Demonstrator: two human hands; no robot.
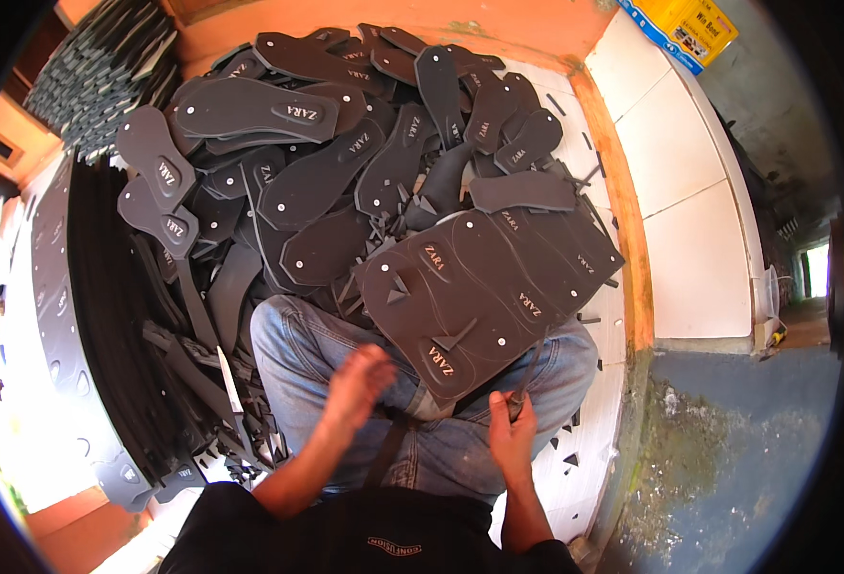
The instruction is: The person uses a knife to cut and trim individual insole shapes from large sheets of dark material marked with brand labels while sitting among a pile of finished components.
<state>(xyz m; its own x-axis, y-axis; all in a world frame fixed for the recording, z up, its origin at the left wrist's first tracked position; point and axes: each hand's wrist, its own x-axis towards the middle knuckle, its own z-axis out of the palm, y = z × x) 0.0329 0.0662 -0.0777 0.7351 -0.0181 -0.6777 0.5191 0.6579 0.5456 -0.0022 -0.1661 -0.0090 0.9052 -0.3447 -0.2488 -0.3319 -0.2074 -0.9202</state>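
Note:
A dark foam sheet (470, 297) with curved sole outlines and raised pads rests across my lap, tilted over my right knee. My right hand (513, 432) is closed around the handle of a thin-bladed knife (534, 368), its blade pointing up along the sheet's near right edge. My left hand (357, 387) hovers over my left thigh, apart from the sheet and smeared by motion; its fingers cannot be made out. Small foam offcuts (453, 339) lie on the sheet. A loose cut sole (522, 192) overlaps its far edge.
Beyond my knees spreads a large heap of cut soles (321, 177). Stacked foam sheets (106, 316) stand at the left, another stack (106, 72) at the far left. Scraps litter the white tiled floor (594, 373). A low tiled ledge (680, 201) borders the right side.

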